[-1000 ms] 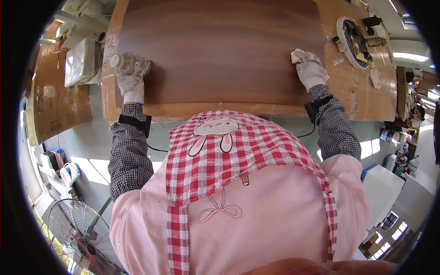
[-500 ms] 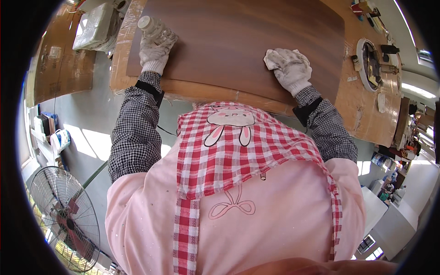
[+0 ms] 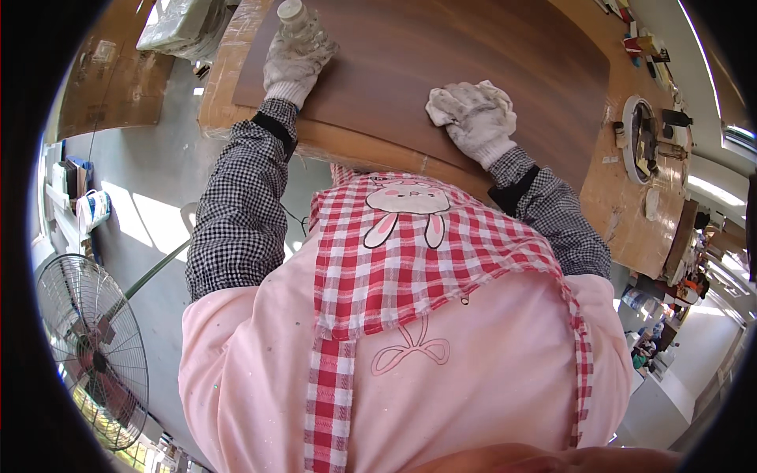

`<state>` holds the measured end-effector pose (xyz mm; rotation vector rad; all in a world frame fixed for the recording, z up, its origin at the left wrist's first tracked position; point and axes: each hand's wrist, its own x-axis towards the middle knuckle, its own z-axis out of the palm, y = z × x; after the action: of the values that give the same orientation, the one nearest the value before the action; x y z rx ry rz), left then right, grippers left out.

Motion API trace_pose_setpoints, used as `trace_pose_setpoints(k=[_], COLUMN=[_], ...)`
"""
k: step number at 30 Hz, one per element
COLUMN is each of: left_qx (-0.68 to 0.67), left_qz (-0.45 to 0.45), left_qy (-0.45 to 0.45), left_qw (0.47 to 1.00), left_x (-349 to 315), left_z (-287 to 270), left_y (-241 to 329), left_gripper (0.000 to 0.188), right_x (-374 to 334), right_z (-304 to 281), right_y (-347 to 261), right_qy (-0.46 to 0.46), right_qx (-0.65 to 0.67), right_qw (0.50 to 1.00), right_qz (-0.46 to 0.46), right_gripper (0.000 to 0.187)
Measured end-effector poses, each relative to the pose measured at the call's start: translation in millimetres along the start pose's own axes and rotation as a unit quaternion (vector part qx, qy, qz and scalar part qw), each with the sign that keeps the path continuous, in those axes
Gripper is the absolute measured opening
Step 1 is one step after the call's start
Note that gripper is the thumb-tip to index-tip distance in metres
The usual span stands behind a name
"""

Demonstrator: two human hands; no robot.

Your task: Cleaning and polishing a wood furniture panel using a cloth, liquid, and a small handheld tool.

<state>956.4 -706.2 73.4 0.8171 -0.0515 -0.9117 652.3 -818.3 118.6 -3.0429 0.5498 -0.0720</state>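
A dark brown wooden panel lies flat on the table in front of me. Over its left end, my left hand, in a stained white glove, is wrapped round a clear bottle with a white cap. Most of the bottle is hidden by the glove. My right hand, gloved the same way, presses a crumpled white cloth onto the panel near its front edge. The glove covers part of the cloth.
The table is covered in brown cardboard and tape. On its right stand a round white-rimmed tray with dark things in it and small tools. A wrapped white bundle is at the far left. A standing fan is at lower left.
My right hand has slid the cloth a little to the left across the panel. My left hand, still round the bottle, sits slightly farther right and up in view; the whole view has shifted too.
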Motion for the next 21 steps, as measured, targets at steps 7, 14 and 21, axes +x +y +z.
trace_pose_setpoints(k=[7, 14, 21], left_qx=[-0.011, -0.022, 0.371], left_qz=[0.011, 0.051, 0.146], left_qy=[-0.003, 0.072, 0.2], left_qw=[1.0, 0.996, 0.895], left_x=[10, -51, -211], left_z=[-13, -27, -139], left_y=[-7, 7, -30], left_gripper=[0.055, 0.055, 0.042], right_x=[-12, -12, 113], right_z=[-4, 6, 11], right_y=[-6, 1, -70], right_qy=[-0.041, -0.043, -0.078], right_qx=[0.085, 0.072, 0.108], right_qw=[0.968, 0.966, 0.925], right_qz=[-0.233, -0.243, -0.355], right_gripper=[0.04, 0.047, 0.031])
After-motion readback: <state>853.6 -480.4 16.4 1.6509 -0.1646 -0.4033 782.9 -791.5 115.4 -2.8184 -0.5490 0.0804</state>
